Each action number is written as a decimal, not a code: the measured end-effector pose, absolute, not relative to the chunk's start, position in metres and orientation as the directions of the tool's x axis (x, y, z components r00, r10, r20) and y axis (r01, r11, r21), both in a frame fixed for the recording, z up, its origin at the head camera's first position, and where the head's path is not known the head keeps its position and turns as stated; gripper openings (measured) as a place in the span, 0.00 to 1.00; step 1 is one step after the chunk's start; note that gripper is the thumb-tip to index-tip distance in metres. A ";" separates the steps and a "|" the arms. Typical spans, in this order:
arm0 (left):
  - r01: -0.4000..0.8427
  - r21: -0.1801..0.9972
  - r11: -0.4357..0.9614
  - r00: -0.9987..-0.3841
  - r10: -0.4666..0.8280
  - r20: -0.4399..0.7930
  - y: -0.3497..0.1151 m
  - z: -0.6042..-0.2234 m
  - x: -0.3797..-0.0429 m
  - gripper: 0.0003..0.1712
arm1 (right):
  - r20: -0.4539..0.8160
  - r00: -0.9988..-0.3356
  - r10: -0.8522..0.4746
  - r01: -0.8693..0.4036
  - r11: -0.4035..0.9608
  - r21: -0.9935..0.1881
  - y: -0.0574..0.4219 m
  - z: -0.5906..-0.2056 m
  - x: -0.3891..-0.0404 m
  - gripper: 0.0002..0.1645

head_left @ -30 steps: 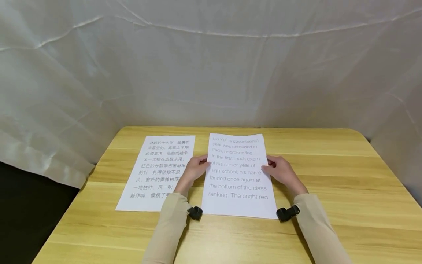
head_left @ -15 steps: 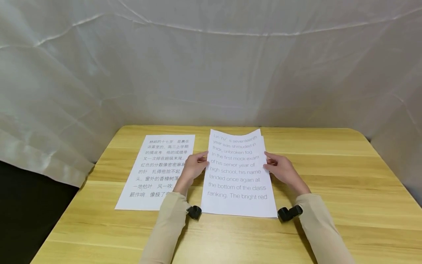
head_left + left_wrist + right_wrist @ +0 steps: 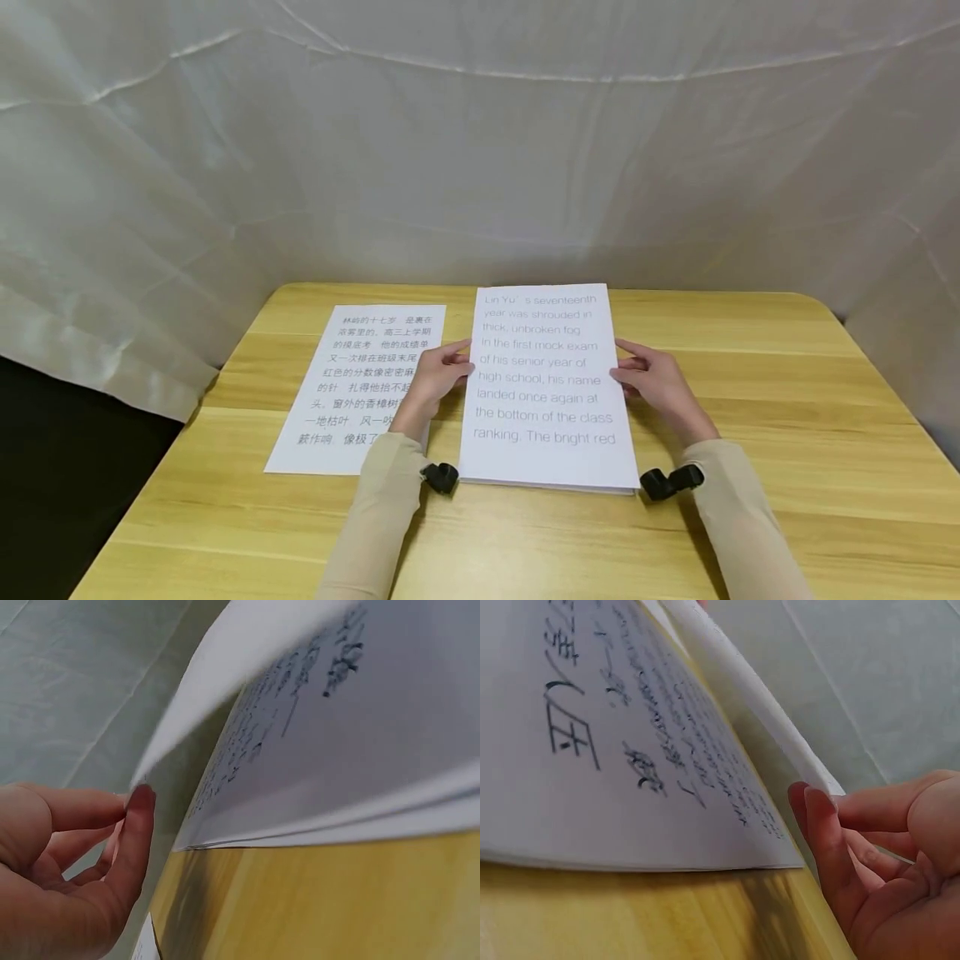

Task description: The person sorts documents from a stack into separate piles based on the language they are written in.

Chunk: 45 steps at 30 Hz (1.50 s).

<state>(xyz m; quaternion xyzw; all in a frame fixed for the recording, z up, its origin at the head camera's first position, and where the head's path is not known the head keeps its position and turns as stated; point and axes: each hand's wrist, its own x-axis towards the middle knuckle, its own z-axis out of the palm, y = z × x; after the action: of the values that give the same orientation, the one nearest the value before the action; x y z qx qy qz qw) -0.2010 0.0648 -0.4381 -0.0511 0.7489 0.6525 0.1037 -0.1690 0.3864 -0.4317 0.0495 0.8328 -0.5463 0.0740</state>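
Observation:
A sheet of paper (image 3: 543, 383) printed with English text is held up at the middle of the table. My left hand (image 3: 433, 382) pinches its left edge between thumb and fingers. At the opposite edge my right hand (image 3: 660, 385) pinches it the same way. Both wrist views show the sheet raised above a stack of paper (image 3: 667, 840) with dark Chinese characters on top. From the head view the raised sheet hides nearly all of that stack. Left of it a second sheet (image 3: 300, 454), printed with Chinese text, lies flat, partly behind my left hand and forearm.
The wooden table (image 3: 787, 467) has rounded far corners. A pale cloth curtain (image 3: 525, 167) hangs behind it and at the sides. Small black cameras sit on both wrists. A dark area (image 3: 67, 483) lies beyond the table's left edge.
The English sheet has risen off the stack, and its far edge, bowed half a second ago, is straight now. My right hand has shifted slightly to the right.

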 end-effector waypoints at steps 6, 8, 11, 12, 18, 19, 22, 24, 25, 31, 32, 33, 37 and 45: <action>-0.258 0.963 0.075 -0.963 0.067 -0.263 0.066 -0.432 -0.202 0.29 | -0.182 -0.983 -0.006 0.168 0.357 -0.919 0.391 -0.424 -0.165 0.37; -0.266 0.961 0.070 -0.961 0.063 -0.271 0.068 -0.432 -0.201 0.29 | -0.185 -0.983 -0.007 0.171 0.350 -0.921 0.393 -0.422 -0.164 0.38; -0.275 0.959 0.067 -0.959 0.052 -0.278 0.070 -0.436 -0.199 0.29 | -0.195 -0.981 -0.020 0.175 0.356 -0.918 0.394 -0.421 -0.164 0.38; -0.278 0.958 0.070 -0.958 0.050 -0.281 0.071 -0.437 -0.198 0.29 | -0.195 -0.981 -0.021 0.174 0.365 -0.915 0.395 -0.421 -0.164 0.38; -0.302 0.953 0.029 -0.950 0.075 -0.303 0.079 -0.440 -0.199 0.29 | -0.185 -0.982 -0.023 0.161 0.394 -0.905 0.398 -0.423 -0.164 0.36; -0.315 0.949 0.010 -0.946 0.080 -0.314 0.079 -0.440 -0.199 0.29 | -0.183 -0.983 -0.027 0.158 0.395 -0.905 0.399 -0.423 -0.164 0.36; -0.352 0.935 -0.040 -0.934 0.087 -0.347 0.082 -0.439 -0.199 0.30 | -0.182 -0.983 -0.036 0.152 0.399 -0.904 0.402 -0.423 -0.165 0.35; -0.355 0.934 -0.038 -0.932 0.087 -0.351 0.083 -0.438 -0.199 0.30 | -0.180 -0.983 -0.037 0.150 0.403 -0.903 0.404 -0.421 -0.165 0.35; -0.354 0.935 -0.028 -0.933 0.084 -0.351 0.085 -0.437 -0.199 0.30 | -0.181 -0.983 -0.032 0.153 0.406 -0.901 0.405 -0.421 -0.166 0.35; -0.330 0.944 0.027 -0.942 0.054 -0.331 0.097 -0.436 -0.196 0.30 | -0.217 -0.976 0.009 0.200 0.422 -0.884 0.411 -0.420 -0.165 0.36; -0.333 0.943 0.026 -0.942 0.049 -0.333 0.100 -0.436 -0.196 0.30 | -0.221 -0.975 0.012 0.205 0.426 -0.881 0.413 -0.420 -0.165 0.36; -0.336 0.942 0.021 -0.941 0.046 -0.336 0.102 -0.437 -0.196 0.30 | -0.223 -0.975 0.016 0.208 0.432 -0.877 0.415 -0.421 -0.165 0.36; -0.340 0.940 0.011 -0.939 0.046 -0.340 0.113 -0.441 -0.193 0.30 | -0.228 -0.973 0.018 0.212 0.444 -0.870 0.423 -0.423 -0.163 0.37; -0.343 0.939 0.022 -0.937 0.059 -0.344 0.135 -0.435 -0.191 0.31 | -0.234 -0.972 0.022 0.216 0.482 -0.849 0.448 -0.423 -0.162 0.38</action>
<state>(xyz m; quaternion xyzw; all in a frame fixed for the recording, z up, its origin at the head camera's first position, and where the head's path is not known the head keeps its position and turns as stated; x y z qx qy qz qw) -0.1907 0.1350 -0.4351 -0.1013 0.7000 0.6918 0.1453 -0.1622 0.4479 -0.4229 0.0695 0.8554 -0.5043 0.0960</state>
